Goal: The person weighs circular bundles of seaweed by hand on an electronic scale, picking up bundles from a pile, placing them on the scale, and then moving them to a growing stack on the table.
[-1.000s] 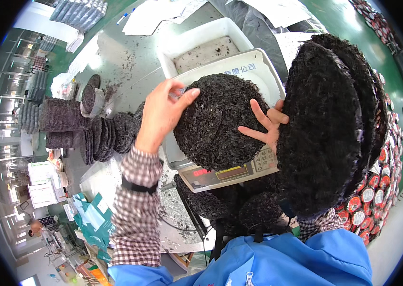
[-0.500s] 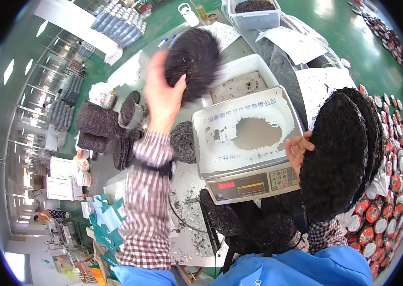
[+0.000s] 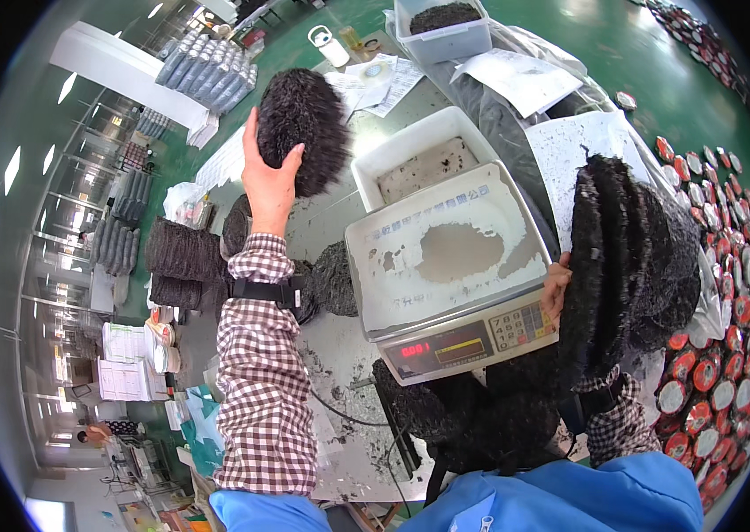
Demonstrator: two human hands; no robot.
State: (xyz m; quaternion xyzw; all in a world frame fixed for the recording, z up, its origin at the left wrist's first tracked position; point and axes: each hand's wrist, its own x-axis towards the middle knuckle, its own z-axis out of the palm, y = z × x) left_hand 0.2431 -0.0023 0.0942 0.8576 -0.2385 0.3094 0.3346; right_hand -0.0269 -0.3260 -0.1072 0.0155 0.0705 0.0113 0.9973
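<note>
Left hand (image 3: 270, 182) pinching dark disc (image 3: 306, 124) at 10 o'clock from scale (image 3: 463, 253); right hand (image 3: 556, 288) touching disc stack (image 3: 601, 266) at 3 o'clock, closure hidden. Even, light finger pressure probably limiting crumbling.

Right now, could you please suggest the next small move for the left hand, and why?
I would probably lower the black, shaggy, round cake in the left hand toward the dark, round cakes on the grey table: it is raised left of the pale, rectangular scale, and the right hand is crowded by a thick, black stack.
</note>
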